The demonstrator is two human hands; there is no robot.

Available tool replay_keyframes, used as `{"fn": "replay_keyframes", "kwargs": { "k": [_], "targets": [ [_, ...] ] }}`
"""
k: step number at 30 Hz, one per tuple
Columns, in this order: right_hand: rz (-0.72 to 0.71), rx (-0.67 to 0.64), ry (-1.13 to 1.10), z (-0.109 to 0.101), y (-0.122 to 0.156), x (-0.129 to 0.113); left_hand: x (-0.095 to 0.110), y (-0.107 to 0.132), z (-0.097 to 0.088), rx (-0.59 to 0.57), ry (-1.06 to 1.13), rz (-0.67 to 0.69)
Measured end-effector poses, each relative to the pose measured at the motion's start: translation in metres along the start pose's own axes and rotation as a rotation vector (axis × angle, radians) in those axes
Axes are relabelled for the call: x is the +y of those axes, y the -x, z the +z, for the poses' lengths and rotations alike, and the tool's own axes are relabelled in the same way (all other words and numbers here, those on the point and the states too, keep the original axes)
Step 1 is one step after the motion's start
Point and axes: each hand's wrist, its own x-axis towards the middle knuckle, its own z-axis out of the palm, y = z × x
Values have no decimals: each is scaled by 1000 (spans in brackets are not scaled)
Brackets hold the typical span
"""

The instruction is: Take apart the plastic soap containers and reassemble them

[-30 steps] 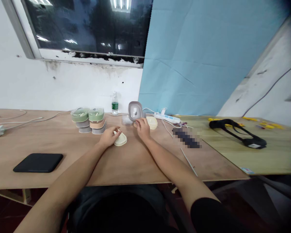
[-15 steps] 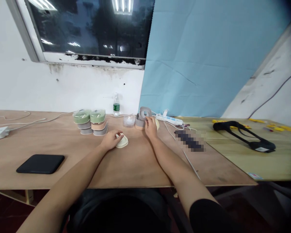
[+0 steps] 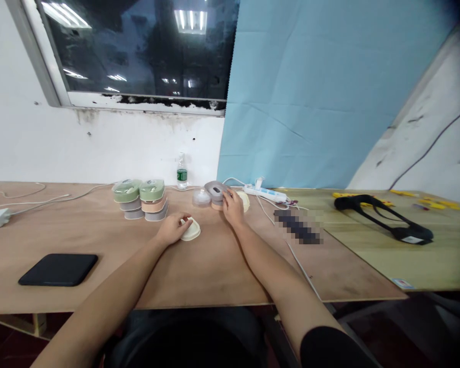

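Observation:
My left hand (image 3: 171,228) rests on the table with its fingers closed on the edge of a cream oval lid (image 3: 192,233). My right hand (image 3: 233,207) grips the right side of a grey lid (image 3: 210,187), which lies nearly level on top of a stacked grey and peach container. The fingers hide part of that stack. Left of it stands a clear round plastic piece (image 3: 201,198). Another cream piece (image 3: 244,201) shows just beyond my right hand, partly covered by it.
Two stacks of containers with green lids (image 3: 152,190) stand at the left. Behind are a water bottle (image 3: 182,174) and a power strip (image 3: 266,193) with white cables. A black flat case (image 3: 58,269) lies front left, a black strap-like frame (image 3: 383,217) at right.
The grey lid has gone from tilted up to lying nearly flat on the container, with my right hand on it. My left hand stays at the cream lid. The view has tipped slightly upward.

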Motion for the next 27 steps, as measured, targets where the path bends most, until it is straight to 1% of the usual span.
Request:
{"fn": "replay_keyframes", "kwargs": {
  "k": [5,10,13,17,23,27],
  "targets": [
    [37,-7,40,1,0,2,-1,0,1,-9,-4,5],
    [68,70,48,3,-5,5,-1,-1,2,-16,-14,16],
    [77,92,63,4,-9,5,-2,-1,3,-35,-9,16],
    [94,118,77,6,-13,5,-2,-1,4,-30,-1,12],
    [103,89,83,11,-10,6,-1,0,3,-26,10,19],
    [77,115,108,11,-6,7,-1,1,2,-33,6,11]
  ]
}}
